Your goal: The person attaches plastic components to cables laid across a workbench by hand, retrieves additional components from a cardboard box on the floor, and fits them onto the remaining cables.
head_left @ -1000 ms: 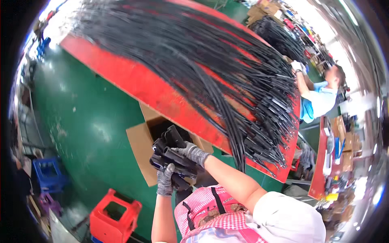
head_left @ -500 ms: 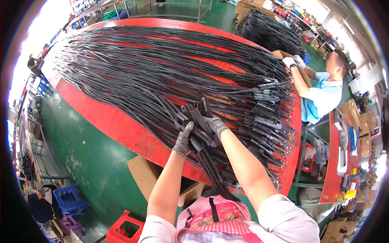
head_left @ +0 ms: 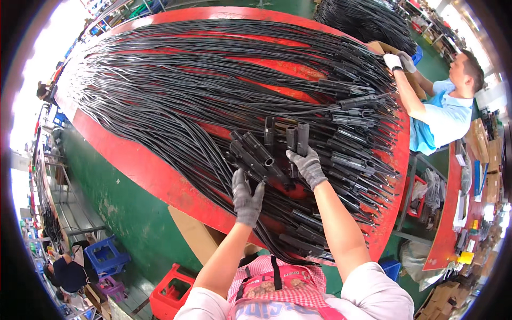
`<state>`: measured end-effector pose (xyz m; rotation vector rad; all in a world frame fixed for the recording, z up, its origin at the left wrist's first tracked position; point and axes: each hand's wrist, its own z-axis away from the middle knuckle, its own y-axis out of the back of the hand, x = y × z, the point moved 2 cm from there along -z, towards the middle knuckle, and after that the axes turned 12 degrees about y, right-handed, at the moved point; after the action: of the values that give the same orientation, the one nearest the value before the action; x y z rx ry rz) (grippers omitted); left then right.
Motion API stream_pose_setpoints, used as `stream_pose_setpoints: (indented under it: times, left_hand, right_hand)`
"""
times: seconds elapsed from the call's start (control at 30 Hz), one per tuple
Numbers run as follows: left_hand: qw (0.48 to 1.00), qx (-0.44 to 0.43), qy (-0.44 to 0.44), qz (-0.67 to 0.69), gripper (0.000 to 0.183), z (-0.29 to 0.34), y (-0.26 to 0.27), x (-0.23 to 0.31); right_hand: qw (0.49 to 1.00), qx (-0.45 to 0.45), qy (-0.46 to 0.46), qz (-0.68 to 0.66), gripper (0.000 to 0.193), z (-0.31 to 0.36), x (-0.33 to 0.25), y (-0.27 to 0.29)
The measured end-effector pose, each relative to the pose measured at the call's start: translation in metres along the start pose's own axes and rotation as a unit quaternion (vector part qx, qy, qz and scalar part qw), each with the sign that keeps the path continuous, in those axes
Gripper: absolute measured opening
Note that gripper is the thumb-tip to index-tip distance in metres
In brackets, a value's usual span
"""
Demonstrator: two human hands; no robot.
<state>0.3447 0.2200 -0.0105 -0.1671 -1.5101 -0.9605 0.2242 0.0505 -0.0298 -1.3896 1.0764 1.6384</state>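
Long black cables (head_left: 160,90) lie in a wide fan over a red table (head_left: 144,165), with black tubular connectors on their ends. My right hand (head_left: 309,168), in a grey glove, is closed round black connectors (head_left: 302,137) that stand upright above its fingers. My left hand (head_left: 247,200), gloved alike, is open with thumb and fingers apart, just below a cluster of loose connectors (head_left: 250,149). Another single connector (head_left: 270,130) stands out between the cluster and my right hand. More connectors (head_left: 304,234) lie by the near table edge, below my right wrist.
Across the table's right end, a person (head_left: 448,106) in white gloves handles a cardboard box (head_left: 381,48). A red crate (head_left: 170,293), a blue stool (head_left: 106,256) and an open carton (head_left: 186,229) stand on the near left side. Another cable heap (head_left: 368,24) lies at the back.
My hands have moved apart. The left has let go of the connectors and opened, while the right has shifted right with connectors in its grip. The view has turned slightly.
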Motion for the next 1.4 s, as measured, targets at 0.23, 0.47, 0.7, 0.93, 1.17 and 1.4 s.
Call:
stream_pose_setpoints:
  times: [0.23, 0.47, 0.7, 0.93, 1.17, 1.4]
  left_hand:
    - [0.884, -0.041, 0.460, 0.066, 0.079, 0.154, 0.013, -0.041]
    - [0.850, -0.101, 0.431, 0.285, 0.045, 0.144, -0.004, -0.110]
    - [0.828, -0.207, 0.445, 0.270, 0.023, 0.136, -0.010, -0.128]
    - [0.856, -0.119, 0.408, 0.295, 0.034, 0.132, -0.027, -0.149]
    - [0.920, -0.056, 0.379, 0.085, 0.062, 0.134, -0.030, -0.126]
    - [0.793, -0.227, 0.391, 0.408, 0.018, 0.154, 0.023, -0.083]
  right_hand:
    - [0.955, -0.077, -0.067, -0.279, 0.035, 0.093, -0.053, 0.060]
    - [0.911, -0.108, -0.137, -0.373, 0.051, 0.218, -0.117, 0.050]
    - [0.927, -0.138, -0.175, -0.302, 0.049, 0.346, -0.099, 0.086]
    - [0.923, -0.073, -0.230, -0.300, 0.046, 0.398, -0.083, 0.131]
    - [0.915, -0.141, -0.209, -0.316, 0.044, 0.364, -0.072, 0.174]
    - [0.867, -0.188, -0.302, -0.349, 0.045, 0.325, -0.045, 0.238]
